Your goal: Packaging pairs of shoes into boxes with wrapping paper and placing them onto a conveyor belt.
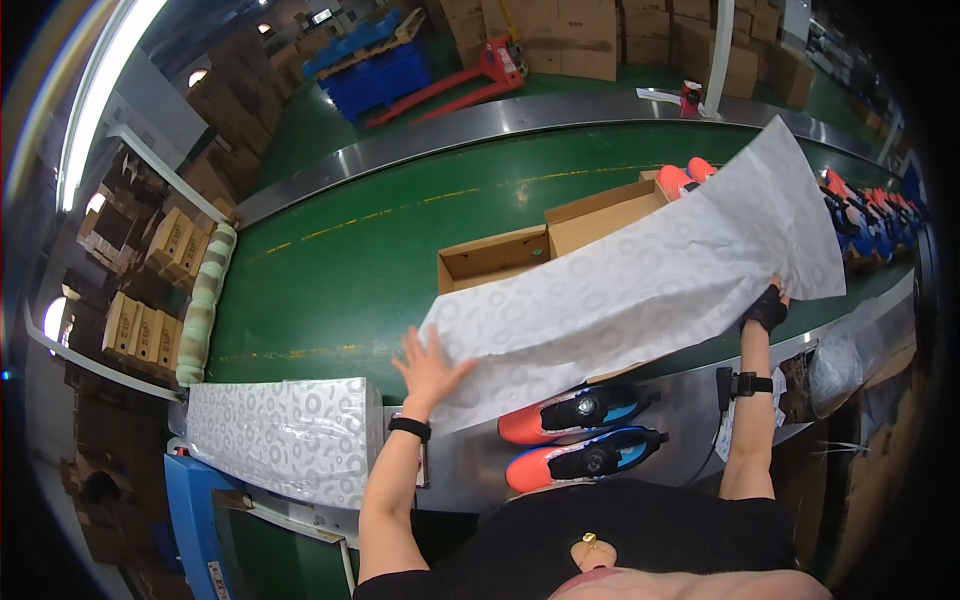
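Note:
A large sheet of white patterned tissue paper [640,280] is spread out over an open cardboard shoe box [500,255] on the green conveyor belt [350,280]. My left hand [430,368] lies flat with fingers spread on the sheet's near left corner. My right hand [768,305], in a dark fingerless glove, pinches the sheet's right edge. Two orange and blue shoes [580,440] lie side by side on the metal ledge in front of me, partly under the paper.
A stack of the same patterned paper [280,435] rests at lower left on a blue stand. More orange shoes [685,175] and boxes sit further along the belt at right. Flat cartons [150,290] fill shelves at left. A red pallet jack [470,80] and stacked cartons stand beyond.

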The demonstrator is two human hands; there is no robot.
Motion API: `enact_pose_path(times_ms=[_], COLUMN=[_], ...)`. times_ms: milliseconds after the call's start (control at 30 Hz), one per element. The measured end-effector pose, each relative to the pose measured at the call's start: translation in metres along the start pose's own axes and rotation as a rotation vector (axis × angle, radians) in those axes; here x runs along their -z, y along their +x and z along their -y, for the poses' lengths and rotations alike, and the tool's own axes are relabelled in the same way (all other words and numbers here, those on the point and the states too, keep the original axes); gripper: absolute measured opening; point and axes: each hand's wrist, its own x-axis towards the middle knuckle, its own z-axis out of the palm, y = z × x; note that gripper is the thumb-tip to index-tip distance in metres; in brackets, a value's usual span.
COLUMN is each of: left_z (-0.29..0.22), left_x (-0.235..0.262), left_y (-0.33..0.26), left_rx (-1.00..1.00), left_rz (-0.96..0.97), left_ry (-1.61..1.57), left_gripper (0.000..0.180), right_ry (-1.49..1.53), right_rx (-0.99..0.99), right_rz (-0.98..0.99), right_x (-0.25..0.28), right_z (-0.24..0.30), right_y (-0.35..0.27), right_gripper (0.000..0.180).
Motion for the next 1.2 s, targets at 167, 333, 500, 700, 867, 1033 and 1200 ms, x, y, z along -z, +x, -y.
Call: enact_pose_path(times_ms=[167, 333, 500, 700, 867, 1033, 1200], left_z=[0.044, 0.076, 0.103, 0.049, 0.015, 0.07, 0.123], left_x=[-0.014, -0.054, -0.094, -0.095, -0.113, -0.103, -0.075], left_y=[-0.001, 0.01, 0.028, 0.031, 0.038, 0.053, 0.063], left_rx=[0.65, 0.58, 0.561, 0.471, 0.326, 0.405, 0.279], left_rz=[0.288, 0.358, -0.131, -0.193, -0.246, -0.189, -0.322], left_ry=[-1.036, -1.211, -1.399, -0.903, -0.836, -0.924, -0.843], left_gripper=[0.094, 0.061, 0.037, 0.041, 0.04, 0.036, 0.033], right_ry=[-0.294, -0.141, -0.508, -0.873, -1.25, -0.999, -0.432], right_rx=[-0.156, -0.456, 0.291, 0.702, 0.952, 0.635, -0.483], right_rz=[-0.119, 0.251, 0.387, 1.94, 2.044, 1.939, 1.567], right_x=[0.019, 0.055, 0.055, 0.117, 0.119, 0.026, -0.074], right_z=[0.003, -0.014, 0.023, 0.073, 0.05, 0.115, 0.109], right_y=[-0.012, -0.018, -0.096, -0.258, -0.278, -0.285, -0.278], right_gripper=[0.042, 0.03, 0.043, 0.024, 0.014, 0.037, 0.041])
